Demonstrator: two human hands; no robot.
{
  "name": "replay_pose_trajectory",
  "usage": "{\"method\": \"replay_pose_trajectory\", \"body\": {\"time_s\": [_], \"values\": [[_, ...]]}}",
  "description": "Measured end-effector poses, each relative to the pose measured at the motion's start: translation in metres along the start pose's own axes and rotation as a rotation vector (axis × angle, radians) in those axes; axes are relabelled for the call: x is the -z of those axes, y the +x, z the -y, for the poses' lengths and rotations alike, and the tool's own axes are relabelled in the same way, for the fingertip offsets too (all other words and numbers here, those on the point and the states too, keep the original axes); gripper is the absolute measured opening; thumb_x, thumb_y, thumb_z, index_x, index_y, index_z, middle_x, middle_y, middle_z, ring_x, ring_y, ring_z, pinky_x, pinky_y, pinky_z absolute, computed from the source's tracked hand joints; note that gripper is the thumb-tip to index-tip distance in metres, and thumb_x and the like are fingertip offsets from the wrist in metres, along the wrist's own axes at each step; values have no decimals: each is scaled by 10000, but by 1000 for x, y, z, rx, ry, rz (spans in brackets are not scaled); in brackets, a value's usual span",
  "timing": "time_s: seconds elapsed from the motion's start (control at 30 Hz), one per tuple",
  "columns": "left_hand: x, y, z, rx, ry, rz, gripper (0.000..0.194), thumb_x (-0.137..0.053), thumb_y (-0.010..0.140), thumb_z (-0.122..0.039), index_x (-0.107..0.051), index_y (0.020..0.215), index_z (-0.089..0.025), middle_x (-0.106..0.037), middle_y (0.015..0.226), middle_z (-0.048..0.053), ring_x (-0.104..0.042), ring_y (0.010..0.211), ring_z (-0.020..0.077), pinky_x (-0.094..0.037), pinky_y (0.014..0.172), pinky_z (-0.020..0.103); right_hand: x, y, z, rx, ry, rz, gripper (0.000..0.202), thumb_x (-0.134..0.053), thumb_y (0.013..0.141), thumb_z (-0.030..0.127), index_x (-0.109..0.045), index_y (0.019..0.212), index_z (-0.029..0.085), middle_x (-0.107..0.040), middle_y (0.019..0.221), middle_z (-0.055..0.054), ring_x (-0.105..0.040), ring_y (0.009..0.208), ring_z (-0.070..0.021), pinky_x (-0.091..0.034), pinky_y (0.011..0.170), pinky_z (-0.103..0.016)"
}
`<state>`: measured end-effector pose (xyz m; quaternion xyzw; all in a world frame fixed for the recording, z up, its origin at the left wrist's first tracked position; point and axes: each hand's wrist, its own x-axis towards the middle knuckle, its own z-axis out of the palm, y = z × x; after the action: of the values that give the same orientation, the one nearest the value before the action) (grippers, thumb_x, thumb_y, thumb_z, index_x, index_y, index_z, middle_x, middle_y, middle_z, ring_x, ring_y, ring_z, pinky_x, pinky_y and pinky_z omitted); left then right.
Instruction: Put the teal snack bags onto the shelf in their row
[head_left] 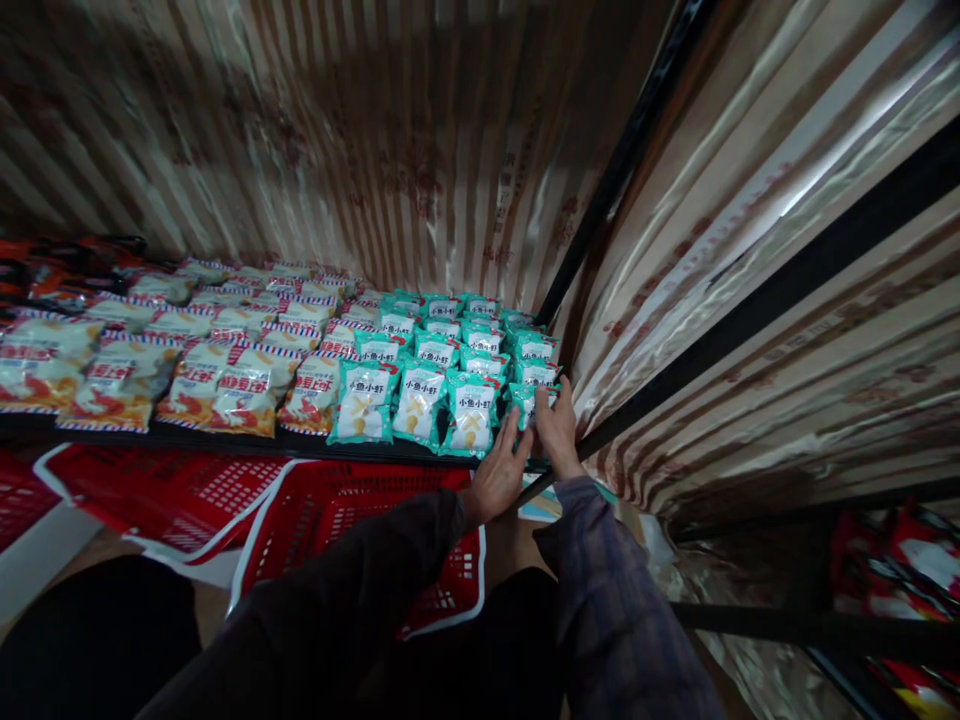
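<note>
While the person is bending toward the low shelf (225, 440), I am standing beside and looking from the left side to the right. At the far left, orange and white snack bags (120, 385) are lying flat in rows. Next to them, teal snack packets (420, 400) are filling the right part of the shelf, up to the black corner post (600, 200). Below the shelf edge, a red basket (330, 530) is waiting on the floor, and another red basket (150, 490) is lying left of it.

The left hand (499, 478) is resting with released, spread fingers against the front packet of the last-but-one row, touching but not grasping it. Just beside it, the right hand (556, 428) is pressing the last teal packet (527, 400) at the shelf corner; its fingers are lying on the packet, but I cannot tell if they are really closing on it.

To do this well, I think both hands should be pushing gently and evenly, keeping the packet flat, its front edge in line with the neighbours and its printed face up.
</note>
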<state>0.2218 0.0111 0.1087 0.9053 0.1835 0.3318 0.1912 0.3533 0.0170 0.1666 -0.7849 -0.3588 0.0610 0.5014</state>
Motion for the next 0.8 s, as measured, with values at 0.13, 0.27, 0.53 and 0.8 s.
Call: {"method": "replay_pose_trajectory", "body": {"time_s": [0.13, 0.27, 0.53, 0.8], "values": [[-3, -2, -6, 19, 9, -3, 834, -396, 762, 71, -117, 1523, -129, 114, 1618, 165, 100, 1480, 314, -263, 1191, 539, 4, 1, 2, -30, -7, -16, 668, -422, 869, 482, -396, 1439, 134, -536, 1404, -162, -547, 1239, -274, -398, 1058, -401], [-7, -3, -10, 28, 28, -13, 816, -397, 783, 69, -146, 1525, -158, 88, 1628, 132, 102, 1480, 303, -260, 1194, 527, 9, 2, 7, -54, -40, -38, 662, -406, 876, 479, -403, 1424, 108, -512, 1420, -191, -523, 1269, -282, -382, 1070, -409], [-6, -5, -8, 44, -5, -28, 805, -384, 869, 3, 18, 1545, -169, 141, 1610, 186, 60, 1484, 318, -274, 1183, 516, 13, 24, 33, -46, -169, -84, 637, -341, 928, 470, -432, 1407, 61, -506, 1417, -222, -488, 1309, -300, -355, 1083, -409], [-8, 1, -13, 117, -65, -51, 836, -397, 836, -8, 19, 1547, -153, 213, 1598, 166, 125, 1468, 332, -213, 1199, 535, 12, 56, 52, -185, -361, 57, 588, -257, 970, 481, -629, 1213, 96, -665, 1159, -230, -584, 1149, -347, -414, 976, -455]]}}
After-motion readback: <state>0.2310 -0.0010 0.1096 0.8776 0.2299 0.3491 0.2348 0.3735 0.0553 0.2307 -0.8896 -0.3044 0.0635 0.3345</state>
